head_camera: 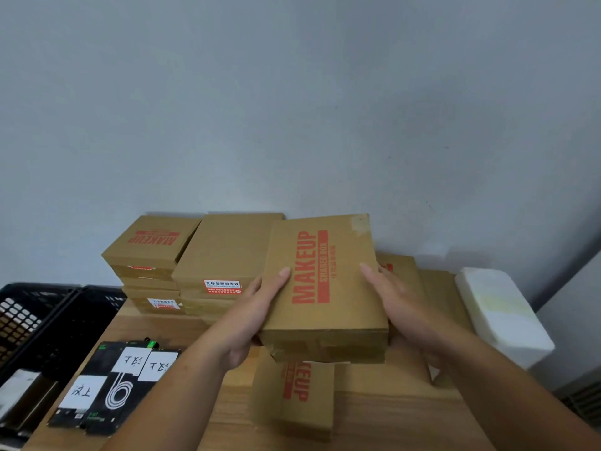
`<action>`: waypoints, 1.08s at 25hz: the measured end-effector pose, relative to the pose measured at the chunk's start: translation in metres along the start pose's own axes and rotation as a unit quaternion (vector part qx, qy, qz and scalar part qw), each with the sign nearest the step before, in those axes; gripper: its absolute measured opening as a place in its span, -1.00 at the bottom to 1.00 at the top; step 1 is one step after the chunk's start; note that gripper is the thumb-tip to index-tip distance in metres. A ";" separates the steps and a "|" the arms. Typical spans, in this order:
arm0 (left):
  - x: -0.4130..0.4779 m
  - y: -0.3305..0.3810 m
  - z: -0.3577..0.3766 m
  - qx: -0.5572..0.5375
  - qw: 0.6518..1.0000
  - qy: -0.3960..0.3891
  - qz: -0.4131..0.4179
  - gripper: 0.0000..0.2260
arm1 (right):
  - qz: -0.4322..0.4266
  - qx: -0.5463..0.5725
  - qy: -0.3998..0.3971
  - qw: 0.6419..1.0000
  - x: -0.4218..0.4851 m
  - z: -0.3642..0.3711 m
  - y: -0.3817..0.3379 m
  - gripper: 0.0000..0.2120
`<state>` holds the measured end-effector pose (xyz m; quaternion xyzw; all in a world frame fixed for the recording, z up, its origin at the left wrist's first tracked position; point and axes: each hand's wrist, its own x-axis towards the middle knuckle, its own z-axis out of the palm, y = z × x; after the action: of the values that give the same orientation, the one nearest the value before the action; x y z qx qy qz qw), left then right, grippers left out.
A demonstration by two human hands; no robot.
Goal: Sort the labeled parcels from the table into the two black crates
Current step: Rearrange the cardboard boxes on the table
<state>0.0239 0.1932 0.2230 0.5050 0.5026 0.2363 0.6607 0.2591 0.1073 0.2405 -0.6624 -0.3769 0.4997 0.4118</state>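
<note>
I hold a brown cardboard parcel [328, 288] printed "MAKEUP" in red above the wooden table [390, 418]. My left hand [257, 317] grips its left edge, thumb on top. My right hand [396, 304] grips its right edge the same way. Under it lies another MAKEUP parcel [292, 395] flat on the table. Stacks of similar parcels [195, 255] stand at the back against the wall. Two black crates [42, 320] sit at the left edge of the table. Three flat black parcels [113, 385] with white handwritten labels lie beside the crates.
A white foam block [500, 317] rests at the table's right rear corner. More brown boxes [435, 288] sit behind my right hand. The near crate holds a pale packet [16, 392]. A grey wall rises behind the table.
</note>
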 end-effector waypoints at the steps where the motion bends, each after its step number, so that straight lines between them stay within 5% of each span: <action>1: 0.000 0.000 0.003 -0.025 0.999 -0.003 0.020 -0.57 | -0.035 -0.001 0.012 0.999 -0.001 -0.005 0.000 -0.40; 4: 0.005 -0.012 0.018 -0.098 0.993 -0.019 0.058 -0.57 | -0.067 -0.015 0.118 0.991 0.003 -0.016 0.014 -0.30; 7: 0.008 -0.027 0.038 -0.114 0.989 -0.016 0.092 -0.61 | -0.007 0.091 0.035 0.995 -0.003 -0.022 0.024 -0.19; 9: 0.009 -0.030 0.045 -0.070 0.988 0.035 0.137 -0.63 | 0.005 0.098 0.039 0.994 -0.006 -0.027 0.028 -0.19; 12: 0.013 -0.037 0.050 0.024 0.978 0.096 0.183 -0.39 | -0.026 0.057 0.129 0.990 -0.003 -0.024 0.040 -0.28; 16: 0.007 -0.051 0.062 0.025 0.995 -0.004 0.098 -0.09 | -0.043 0.051 0.104 0.992 -0.001 -0.016 0.053 -0.27; 20: -0.003 -0.063 0.059 -0.103 0.989 -0.101 0.023 0.19 | -0.030 0.138 0.052 0.989 0.005 -0.017 0.066 -0.28; 23: -0.007 -0.068 0.061 -0.170 0.979 -0.108 0.026 0.17 | -0.009 0.240 -0.006 0.971 0.009 -0.019 0.073 -0.45; 25: -0.010 -0.070 0.060 -0.196 0.975 -0.101 0.039 0.13 | 0.005 0.210 0.028 0.977 0.014 -0.023 0.078 -0.62; 27: -0.013 -0.070 0.059 -0.210 0.970 -0.109 0.060 -0.02 | 0.020 0.169 -0.016 0.985 0.016 -0.030 0.084 -0.57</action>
<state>0.0583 0.1309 0.1647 0.4067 0.3353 0.3189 0.7877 0.2992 0.0853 0.1624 -0.5824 -0.2800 0.5748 0.5020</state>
